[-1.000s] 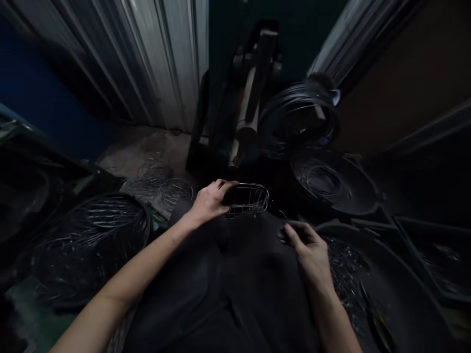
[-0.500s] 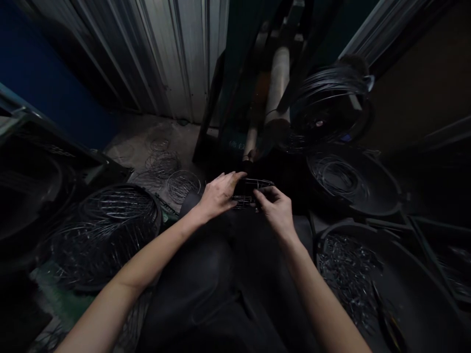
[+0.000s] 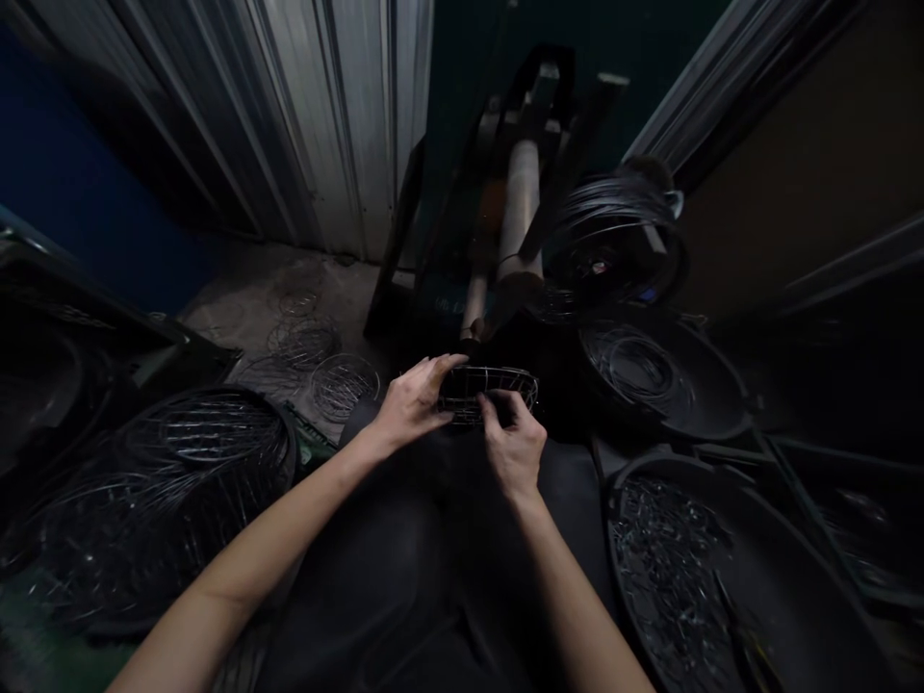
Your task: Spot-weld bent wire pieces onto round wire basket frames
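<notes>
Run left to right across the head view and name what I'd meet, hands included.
Heap of wires → round wire mesh on the floor → left hand, at the wire frame's left end → right hand → coiled wire → pliers.

Dim grey floor [image 3: 249, 265], flat wire rounds [image 3: 345, 387] lying on it, dark tub [image 3: 290, 428] at left heaped with wires [image 3: 206, 433], black basin [image 3: 726, 414] at right carrying a wire coil [image 3: 635, 371], nearer black pan [image 3: 780, 568] bearing small metal bits [image 3: 671, 558] and a plier-like tool [image 3: 736, 626]
</notes>
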Action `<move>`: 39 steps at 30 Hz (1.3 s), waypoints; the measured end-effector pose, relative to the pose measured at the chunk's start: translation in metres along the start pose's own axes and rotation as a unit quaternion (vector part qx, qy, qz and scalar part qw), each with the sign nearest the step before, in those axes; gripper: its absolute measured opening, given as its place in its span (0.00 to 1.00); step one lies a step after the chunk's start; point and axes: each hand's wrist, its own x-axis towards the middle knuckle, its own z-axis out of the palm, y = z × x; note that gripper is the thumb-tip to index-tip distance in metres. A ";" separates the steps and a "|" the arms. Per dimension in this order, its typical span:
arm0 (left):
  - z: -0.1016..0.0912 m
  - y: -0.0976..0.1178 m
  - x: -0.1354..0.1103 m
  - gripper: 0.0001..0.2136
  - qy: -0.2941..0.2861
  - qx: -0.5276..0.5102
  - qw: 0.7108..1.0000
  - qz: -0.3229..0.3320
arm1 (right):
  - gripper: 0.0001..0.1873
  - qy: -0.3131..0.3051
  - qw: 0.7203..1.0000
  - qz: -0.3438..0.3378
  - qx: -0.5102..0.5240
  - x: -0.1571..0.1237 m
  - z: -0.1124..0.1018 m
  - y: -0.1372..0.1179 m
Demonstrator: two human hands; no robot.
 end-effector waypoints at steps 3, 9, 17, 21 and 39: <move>0.002 -0.002 0.001 0.33 0.015 0.003 1.000 0.011 | 0.11 0.014 1.000 -0.013 -0.007 0.002 0.002 0.000; 0.002 -0.006 0.006 0.33 0.019 -0.012 1.000 -0.012 | 0.11 0.031 0.999 -0.012 -0.006 0.007 0.005 -0.003; 0.009 -0.015 0.010 0.30 0.047 -0.036 0.998 -0.010 | 0.12 0.045 0.999 -0.012 -0.004 0.012 0.010 0.001; 0.011 -0.018 0.014 0.29 0.057 -0.052 0.997 -0.003 | 0.12 0.051 0.998 -0.021 -0.007 0.015 0.013 0.003; 0.011 -0.033 0.030 0.25 0.081 -0.088 0.993 0.018 | 0.11 0.042 0.998 -0.044 0.003 0.037 0.024 0.009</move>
